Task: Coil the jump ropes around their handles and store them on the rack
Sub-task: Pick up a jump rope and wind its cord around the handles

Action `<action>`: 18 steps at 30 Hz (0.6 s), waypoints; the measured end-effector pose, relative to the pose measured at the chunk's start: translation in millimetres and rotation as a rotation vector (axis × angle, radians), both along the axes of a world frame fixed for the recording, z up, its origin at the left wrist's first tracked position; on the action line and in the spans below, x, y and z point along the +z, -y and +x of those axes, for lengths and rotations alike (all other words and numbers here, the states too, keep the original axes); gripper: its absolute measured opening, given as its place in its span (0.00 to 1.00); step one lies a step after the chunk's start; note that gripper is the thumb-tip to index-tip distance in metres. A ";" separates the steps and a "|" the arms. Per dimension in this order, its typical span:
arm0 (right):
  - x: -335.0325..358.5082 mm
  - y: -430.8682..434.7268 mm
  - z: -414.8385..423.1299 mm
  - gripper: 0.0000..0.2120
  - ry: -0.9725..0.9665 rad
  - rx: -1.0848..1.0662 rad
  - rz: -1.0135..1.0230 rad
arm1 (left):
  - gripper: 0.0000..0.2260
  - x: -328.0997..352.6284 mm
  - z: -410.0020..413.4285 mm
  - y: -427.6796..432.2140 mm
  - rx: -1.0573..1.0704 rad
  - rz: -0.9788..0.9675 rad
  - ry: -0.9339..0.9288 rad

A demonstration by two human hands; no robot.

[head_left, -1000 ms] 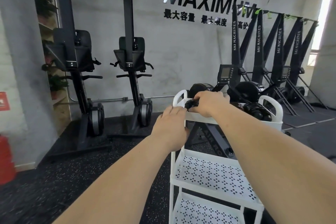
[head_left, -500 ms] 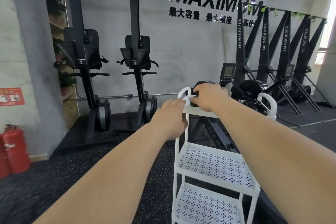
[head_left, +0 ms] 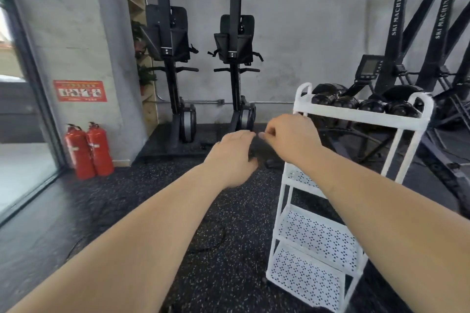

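Note:
A white three-tier rack [head_left: 361, 115] stands at the right. Its top shelf holds several black coiled jump ropes [head_left: 368, 105]. Both hands are just left of the rack, below its top shelf. Between them is a dark, blurred bundle [head_left: 260, 151] that looks like a jump rope. My left hand [head_left: 232, 157] curls its fingers round the bundle's left side. My right hand [head_left: 291, 140] pinches its top with thumb and forefinger. A thin black rope [head_left: 215, 239] lies looped on the speckled floor under my left forearm.
Two upright black machines [head_left: 236, 63] stand against the grey wall ahead. Ski machines [head_left: 396, 40] crowd behind and right of the rack. Two red fire extinguishers [head_left: 89, 150] sit by the pillar at the left, beside a glass door. The rack's lower perforated shelves [head_left: 318, 236] hold nothing.
Both hands have pulled back from the rack's top shelf, down and to the left, with a dark bundle between them. The view has swung left and down.

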State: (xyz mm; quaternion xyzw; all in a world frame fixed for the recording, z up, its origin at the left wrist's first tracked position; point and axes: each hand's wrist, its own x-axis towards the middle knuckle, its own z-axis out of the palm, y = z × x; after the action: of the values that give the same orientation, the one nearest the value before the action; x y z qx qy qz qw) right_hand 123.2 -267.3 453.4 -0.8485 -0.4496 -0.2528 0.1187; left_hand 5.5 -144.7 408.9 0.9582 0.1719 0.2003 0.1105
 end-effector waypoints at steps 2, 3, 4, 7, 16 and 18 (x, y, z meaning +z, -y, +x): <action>-22.3 -4.6 -21.2 0.20 -0.068 0.032 -0.044 | 0.32 -20.6 -29.6 -1.3 0.025 0.016 -0.054; -33.7 -7.0 -30.6 0.20 -0.106 0.050 -0.058 | 0.33 -31.4 -44.2 -2.4 0.040 0.021 -0.080; -45.6 -9.0 -39.5 0.19 -0.148 0.068 -0.071 | 0.33 -42.5 -58.1 -3.6 0.056 0.019 -0.101; -81.3 -17.0 -63.5 0.16 -0.243 0.115 -0.099 | 0.33 -75.5 -95.9 -9.4 0.098 -0.013 -0.158; -186.5 -54.9 -117.0 0.10 -0.453 0.148 -0.262 | 0.32 -172.6 -175.8 -43.8 0.214 -0.162 -0.273; -206.2 -64.6 -125.7 0.10 -0.491 0.161 -0.298 | 0.31 -191.4 -188.3 -54.9 0.238 -0.196 -0.289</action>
State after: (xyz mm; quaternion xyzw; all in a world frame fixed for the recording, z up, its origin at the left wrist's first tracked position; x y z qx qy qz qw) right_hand -2.5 -202.7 247.3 -0.8539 -0.5054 0.0389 0.1179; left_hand -182.8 -89.8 217.5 0.9345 0.3168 0.0550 0.1529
